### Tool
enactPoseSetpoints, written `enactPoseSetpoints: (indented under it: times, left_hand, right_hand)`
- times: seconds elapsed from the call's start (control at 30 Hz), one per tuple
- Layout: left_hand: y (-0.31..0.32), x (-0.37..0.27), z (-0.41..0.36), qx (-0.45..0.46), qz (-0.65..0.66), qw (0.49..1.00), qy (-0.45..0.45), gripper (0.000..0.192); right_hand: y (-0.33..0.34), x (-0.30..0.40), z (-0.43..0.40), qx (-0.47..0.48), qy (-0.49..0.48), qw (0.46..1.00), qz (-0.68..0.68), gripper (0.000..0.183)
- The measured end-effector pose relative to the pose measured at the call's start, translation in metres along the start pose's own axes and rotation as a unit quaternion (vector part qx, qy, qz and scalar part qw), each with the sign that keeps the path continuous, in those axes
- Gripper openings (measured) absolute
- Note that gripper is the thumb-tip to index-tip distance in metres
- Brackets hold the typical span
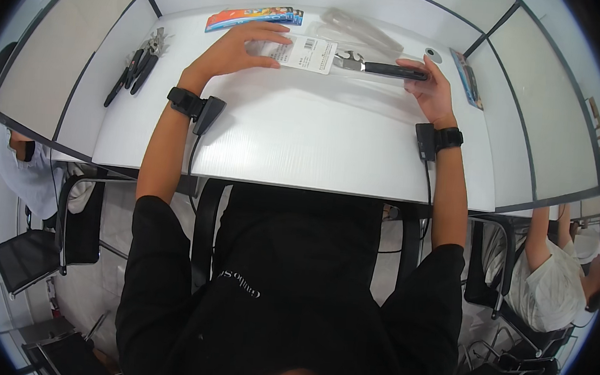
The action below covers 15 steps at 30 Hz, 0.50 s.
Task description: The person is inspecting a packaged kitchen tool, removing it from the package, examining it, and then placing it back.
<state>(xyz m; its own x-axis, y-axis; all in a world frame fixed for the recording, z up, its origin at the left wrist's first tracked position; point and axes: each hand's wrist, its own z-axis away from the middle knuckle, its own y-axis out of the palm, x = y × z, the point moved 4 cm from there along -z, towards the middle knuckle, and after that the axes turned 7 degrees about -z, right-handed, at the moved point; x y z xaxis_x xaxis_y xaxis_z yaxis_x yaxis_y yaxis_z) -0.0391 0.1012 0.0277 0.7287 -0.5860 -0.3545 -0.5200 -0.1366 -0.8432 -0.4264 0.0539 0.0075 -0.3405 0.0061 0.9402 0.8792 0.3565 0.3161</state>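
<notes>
My left hand (229, 49) is at the left end of a clear plastic sleeve (358, 82), its thumb along the near edge and its fingers along the far edge. A white printed card (318, 55) with a barcode shows in that end. To its right lies a can opener or bottle opener with a metal head (349, 60) and a black handle (391, 70), apparently inside the sleeve. My right hand (433, 89) grips the right end of the sleeve around the handle's tip. Some of its fingers are hidden.
Orange and blue packaging cards (255, 19) and empty-looking clear plastic packaging (362, 31) lie at the back. Several black-handled tools (137, 66) lie left. A packaged item (466, 79) leans near the right partition (512, 109). A small round grey object (433, 55) sits near my right hand.
</notes>
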Motion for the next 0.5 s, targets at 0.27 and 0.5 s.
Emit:
enactPoseSetpoints:
  times: [0.27, 0.5]
  left_hand:
    - [-0.005, -0.003, 0.0, 0.008, -0.002, 1.0, 0.007, 0.048]
    - [-0.005, -0.003, 0.001, 0.008, -0.014, 1.0, 0.006, 0.048]
  right_hand:
    - [-0.018, 0.0, -0.004, 0.003, 0.015, 0.999, -0.03, 0.047]
    - [-0.022, -0.003, -0.005, 0.013, 0.031, 0.998, -0.049, 0.044]
